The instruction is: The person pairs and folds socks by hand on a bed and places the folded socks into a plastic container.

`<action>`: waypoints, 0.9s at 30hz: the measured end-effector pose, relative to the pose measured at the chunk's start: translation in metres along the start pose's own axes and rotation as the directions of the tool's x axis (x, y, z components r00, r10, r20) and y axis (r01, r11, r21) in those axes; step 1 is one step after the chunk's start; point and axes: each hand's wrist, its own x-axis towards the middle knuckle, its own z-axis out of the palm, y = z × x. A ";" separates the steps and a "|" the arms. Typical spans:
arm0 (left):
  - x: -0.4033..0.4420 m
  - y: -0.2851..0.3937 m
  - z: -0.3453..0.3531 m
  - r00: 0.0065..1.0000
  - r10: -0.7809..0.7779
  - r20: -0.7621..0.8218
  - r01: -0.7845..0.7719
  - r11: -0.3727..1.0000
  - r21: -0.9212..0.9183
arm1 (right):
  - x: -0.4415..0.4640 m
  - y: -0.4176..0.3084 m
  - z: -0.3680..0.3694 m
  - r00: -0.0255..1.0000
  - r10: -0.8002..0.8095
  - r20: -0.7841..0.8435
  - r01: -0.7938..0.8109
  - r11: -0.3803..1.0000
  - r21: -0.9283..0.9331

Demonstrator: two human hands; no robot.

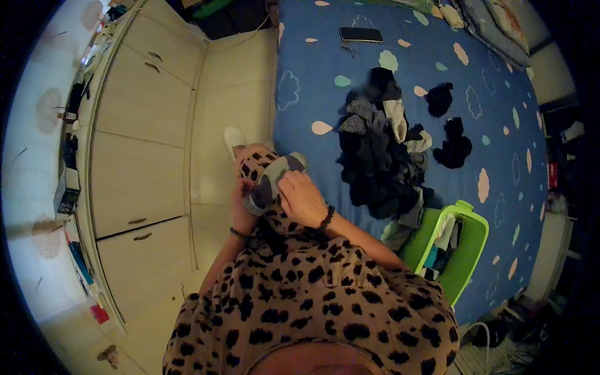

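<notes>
A grey and white patterned cloth item point(270, 180), looking like a sock, lies over my lap between my two hands. My left hand point(242, 209) is closed on its lower left end, with the fingers partly hidden behind it. My right hand point(301, 199) pinches its right side. To the right, a pile of dark socks and other small clothes point(375, 156) is spread on the blue bed point(306, 81). Two black bundles point(439, 100) point(453, 145) lie beyond the pile. A green bin point(467, 269) holding several folded pieces stands near the bed's front part.
A dark phone point(361, 34) rests at the far side of the bed. Pale cabinets point(140, 169) run along the left, with small items on a ledge beside them. Folded bedding point(494, 28) is at the upper right. A white slipper point(234, 139) shows beside my leg.
</notes>
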 end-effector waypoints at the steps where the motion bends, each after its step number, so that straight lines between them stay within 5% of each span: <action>1: 0.000 -0.006 -0.002 1.000 -0.004 0.004 0.004 1.000 0.000 | -0.002 -0.001 -0.002 1.000 -0.010 -0.023 0.010 1.000 0.002; 4: 0.002 -0.024 -0.015 0.988 0.156 -0.014 -0.153 0.977 0.145 | -0.009 -0.009 -0.007 0.989 -0.048 0.141 0.047 0.999 0.009; 6: -0.001 -0.025 -0.020 0.972 -0.217 0.086 0.231 0.948 -0.221 | -0.014 -0.009 0.005 0.992 -0.097 0.082 0.097 0.995 0.003; 7: -0.002 -0.026 -0.022 0.972 -0.218 0.090 0.233 0.948 -0.216 | -0.016 -0.009 0.010 0.989 -0.148 0.024 0.149 0.989 -0.005; 9: -0.002 -0.014 -0.025 0.808 -0.528 0.261 0.557 0.540 -0.631 | -0.013 0.001 0.001 0.996 -0.060 -0.062 0.068 0.988 0.142; 10: -0.004 -0.027 -0.028 0.805 -0.532 0.263 0.562 0.540 -0.627 | -0.012 0.008 -0.005 0.991 0.036 -0.129 0.003 0.958 0.287; 11: -0.008 -0.050 -0.034 0.861 -0.453 0.233 0.502 0.681 -0.533 | -0.013 0.018 -0.004 0.991 0.039 -0.128 0.000 0.957 0.289; 12: -0.008 -0.057 -0.036 0.907 -0.363 0.214 0.421 0.801 -0.427 | -0.017 0.032 0.003 0.943 0.259 -0.208 -0.171 0.916 0.364; 13: -0.009 -0.064 -0.038 0.906 -0.364 0.214 0.422 0.800 -0.426 | -0.021 0.049 0.013 0.843 0.468 -0.266 -0.322 0.834 0.449; 14: -0.009 -0.064 -0.039 0.898 -0.379 0.225 0.440 0.791 -0.425 | -0.028 0.077 0.032 0.842 0.470 -0.264 -0.324 0.833 0.449; 17: -0.006 -0.070 -0.038 0.898 -0.383 0.219 0.441 0.779 -0.447 | -0.034 0.126 0.059 0.715 0.699 0.006 -0.480 0.485 0.731; 19: -0.008 -0.078 -0.041 0.906 -0.377 0.192 0.422 0.776 -0.469 | -0.018 0.105 0.030 0.515 0.654 0.554 -0.632 -0.147 0.761; 20: -0.008 -0.080 -0.044 0.907 -0.373 0.195 0.421 0.791 -0.444 | -0.014 0.107 0.032 0.468 0.590 0.658 -0.650 -0.274 0.708; 21: -0.010 -0.081 -0.046 0.908 -0.370 0.197 0.419 0.806 -0.418 | -0.015 0.110 0.035 0.469 0.589 0.658 -0.649 -0.276 0.709; 23: -0.013 -0.081 -0.050 0.907 -0.376 0.192 0.422 0.800 -0.426 | -0.011 0.111 0.038 0.671 0.471 0.572 -0.548 -0.204 0.811; 25: -0.016 -0.084 -0.056 0.903 -0.388 0.185 0.429 0.791 -0.435 | -0.005 0.102 0.034 0.706 0.523 0.477 -0.446 -0.194 0.874; 27: -0.018 -0.094 -0.070 0.963 -0.054 0.265 0.061 0.998 -0.021 | 0.000 0.089 0.022 0.727 0.573 0.379 -0.341 -0.177 0.923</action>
